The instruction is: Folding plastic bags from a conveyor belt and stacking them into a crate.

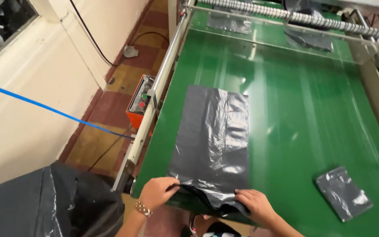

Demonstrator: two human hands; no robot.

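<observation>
Both hands are down at the near edge of the green conveyor belt (303,109), and they have a black plastic bag (211,140) between them. The left hand (156,192), a beaded bracelet on its wrist, is curled shut on the bag's near left corner; the right hand (255,202) lies knuckles up on the near right corner, fingers pressed down into the gathered film, though whether it pinches the plastic or only pins it is hard to tell from this angle. The bag itself lies flat and wrinkled along the left half of the belt, its bottom end bunched over the edge. Off to the right, well apart, a small folded black bag (344,193) lies alone on the belt. At the far end runs a ribbed roller (294,16) with more dark film beneath it. Left of the machine, an orange control box (140,102) is fixed to the rail, and a heap of black plastic (44,204) fills the lower left corner.
</observation>
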